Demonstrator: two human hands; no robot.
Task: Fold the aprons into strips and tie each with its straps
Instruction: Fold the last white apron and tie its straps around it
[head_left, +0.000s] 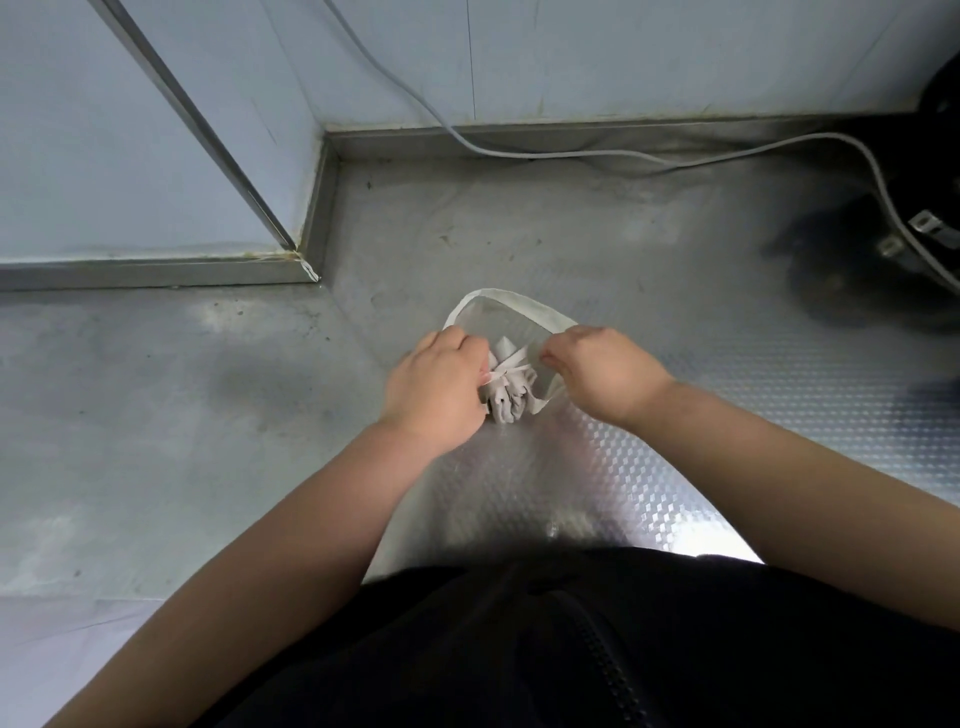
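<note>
1. At the bottom centre of the frame, a black zipped garment (571, 649) covers the person's torso. Two bare forearms reach up from it toward the middle.
2. The left hand (436, 384), just left of centre, has its fingers curled. It grips the left side of the apron (506, 402).
3. The apron is a small grey folded bundle at the centre of the frame. It lies on the metal counter (597, 467) between the two hands, cinched round its middle by a pale tie.
4. The right hand (597, 374), just right of centre, pinches the strap (511, 304) with curled fingers and thumb.
5. The strap arcs as a wide pale loop beyond the bundle, from above the left hand to the right hand.
6. Farther up, a grey cable (571, 154) trails along the counter's back edge to a black appliance (924, 208) at the upper right.
7. Pale wall panels (130, 156) fill the top of the frame.
</note>
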